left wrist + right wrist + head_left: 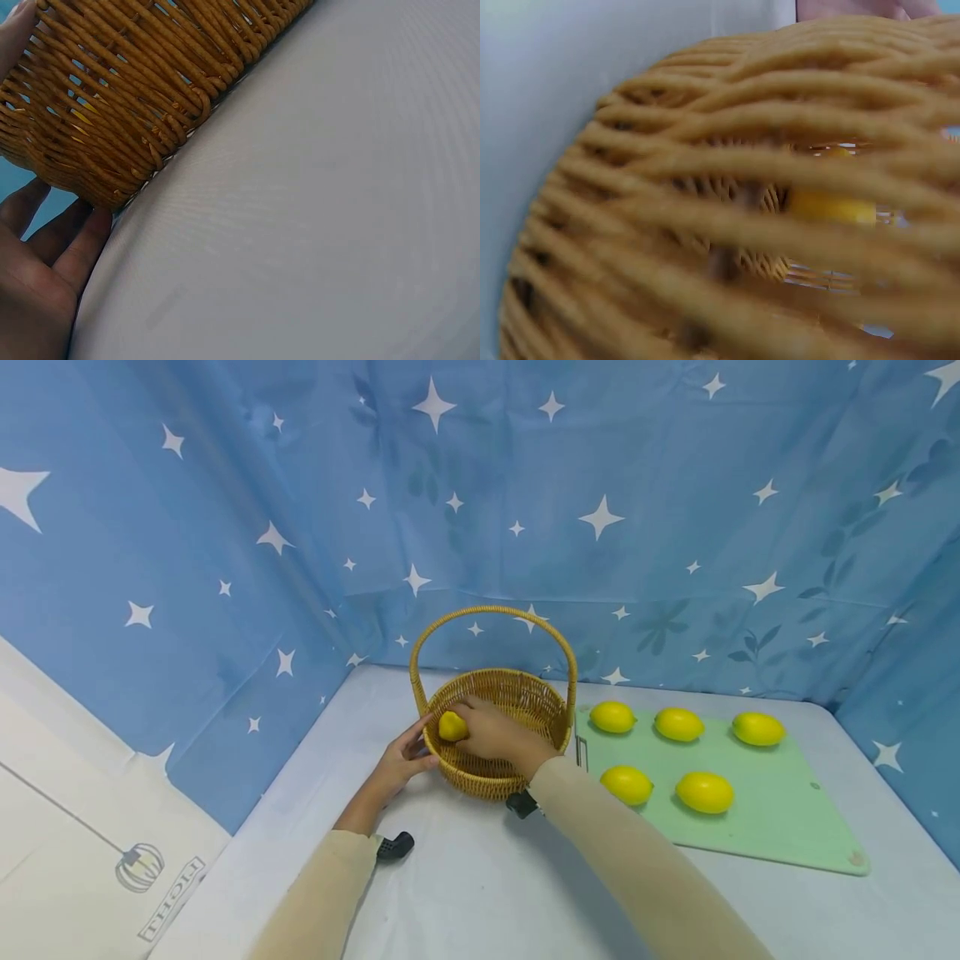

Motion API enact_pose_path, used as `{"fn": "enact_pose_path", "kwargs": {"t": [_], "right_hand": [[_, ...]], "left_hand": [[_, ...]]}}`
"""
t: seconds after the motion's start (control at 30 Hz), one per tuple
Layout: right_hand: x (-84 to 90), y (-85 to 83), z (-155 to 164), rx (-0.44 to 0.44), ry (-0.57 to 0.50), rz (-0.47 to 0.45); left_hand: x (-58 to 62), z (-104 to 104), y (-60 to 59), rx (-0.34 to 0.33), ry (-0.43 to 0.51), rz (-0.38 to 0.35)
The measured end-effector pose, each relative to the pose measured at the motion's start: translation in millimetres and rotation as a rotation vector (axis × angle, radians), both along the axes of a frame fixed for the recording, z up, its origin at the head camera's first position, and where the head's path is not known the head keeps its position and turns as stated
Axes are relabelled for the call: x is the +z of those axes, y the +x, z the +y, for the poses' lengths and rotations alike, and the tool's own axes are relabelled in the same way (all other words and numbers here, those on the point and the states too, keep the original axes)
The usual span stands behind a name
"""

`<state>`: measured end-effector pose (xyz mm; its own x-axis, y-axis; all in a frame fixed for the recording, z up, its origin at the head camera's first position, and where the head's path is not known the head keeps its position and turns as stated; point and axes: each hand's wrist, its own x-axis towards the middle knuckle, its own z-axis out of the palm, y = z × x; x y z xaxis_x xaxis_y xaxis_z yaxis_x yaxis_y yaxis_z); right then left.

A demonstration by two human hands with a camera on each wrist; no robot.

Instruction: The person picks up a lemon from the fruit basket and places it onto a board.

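A round wicker basket (pixel 491 787) with a tall hooped handle stands on the white table. My left hand (pixel 396 768) rests against the outside of its left wall, thumb and fingers spread apart. In the left wrist view the fingertips (pixel 94 240) press on the weave near the base. My right hand (pixel 491 731) reaches down inside the basket and grips a yellow lemon (pixel 452 727) by its left wall. Through the weave in the right wrist view, part of the lemon (pixel 832 206) shows, while the basket wall mostly hides the right hand there.
On the right lies a pale green cutting board (pixel 780 810) bearing several more lemons (pixel 705 792). Its left end sits close beside the basket. A blue star-patterned curtain (pixel 510 485) hangs behind the table and along its sides.
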<state>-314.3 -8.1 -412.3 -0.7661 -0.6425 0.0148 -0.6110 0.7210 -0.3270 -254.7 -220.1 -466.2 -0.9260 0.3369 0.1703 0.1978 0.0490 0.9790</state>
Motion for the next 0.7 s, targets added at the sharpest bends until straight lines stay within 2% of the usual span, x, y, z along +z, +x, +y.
{"fn": "enact_pose_path", "kwargs": {"t": [0.27,0.43,0.7], "right_hand": [[-1.1,0.3,-14,0.010,0.099,-0.034],[-3.0,-1.0,-18,-0.020,0.134,-0.006],[-2.3,-5.7,-19,-0.017,0.160,0.050]], "left_hand": [[0.2,0,2.0,0.007,0.007,-0.018],[-1.1,1,2.9,0.006,0.004,-0.020],[1.6,0,2.6,0.004,-0.003,-0.017]]}}
